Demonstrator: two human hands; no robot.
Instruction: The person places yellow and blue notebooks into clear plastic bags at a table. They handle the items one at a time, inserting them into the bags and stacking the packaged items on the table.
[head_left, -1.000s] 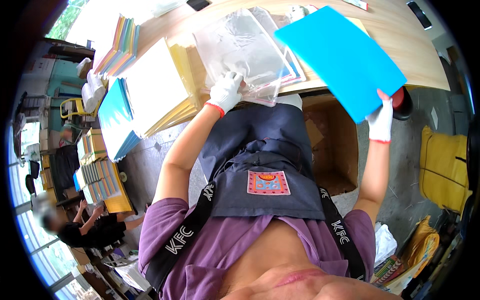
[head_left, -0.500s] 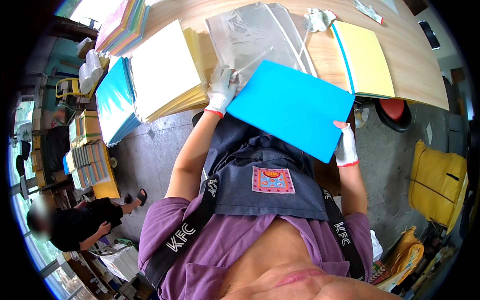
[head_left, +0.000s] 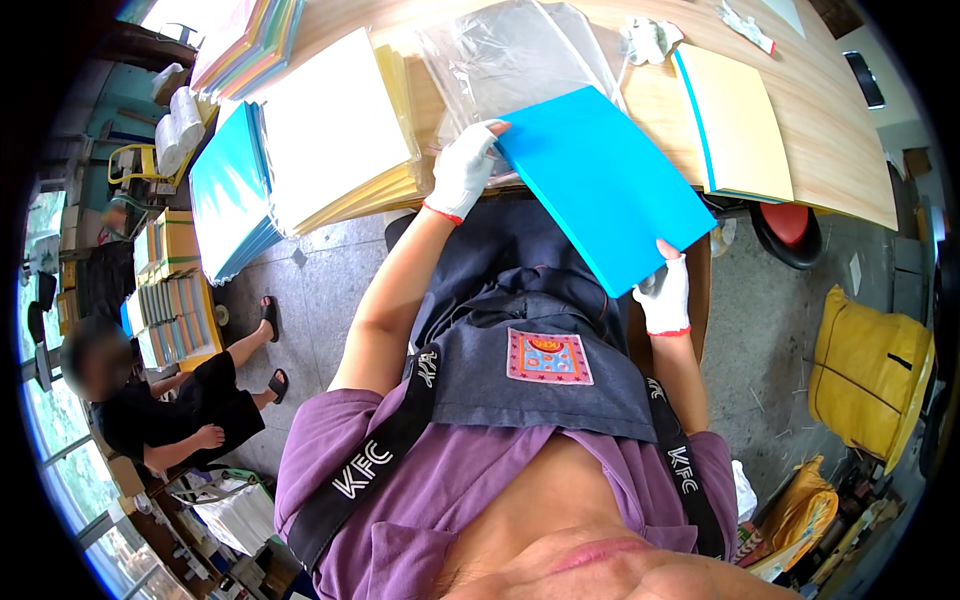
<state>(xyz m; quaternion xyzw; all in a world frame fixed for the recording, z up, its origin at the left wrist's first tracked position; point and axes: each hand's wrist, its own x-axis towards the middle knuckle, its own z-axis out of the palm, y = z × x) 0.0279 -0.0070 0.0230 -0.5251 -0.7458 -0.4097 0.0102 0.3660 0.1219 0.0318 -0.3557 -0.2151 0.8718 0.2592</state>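
Note:
A blue stack of paper [head_left: 605,185] is held tilted in front of my apron, at the table's near edge, its thickness showing along the left side. My left hand [head_left: 466,170], in a white glove with a red cuff, grips its upper left corner. Gloved too, my right hand [head_left: 664,294] holds the lower right edge, with bare fingertips on the blue face. Behind the stack, clear plastic bags [head_left: 480,62] lie flat on the table, partly covered by it.
Left of me on the table [head_left: 840,150] are a white-topped pile [head_left: 345,115], blue wrapped packs [head_left: 228,195] and multicoloured stacks [head_left: 240,50]. To the right lie a pale yellow stack [head_left: 745,125] and spare gloves [head_left: 650,40]. Another person [head_left: 180,420] is at the far left.
My left hand has moved from beside the plastic bags onto the blue stack's corner. The stack has turned clockwise, and my right hand has shifted slightly left. The other person has changed pose.

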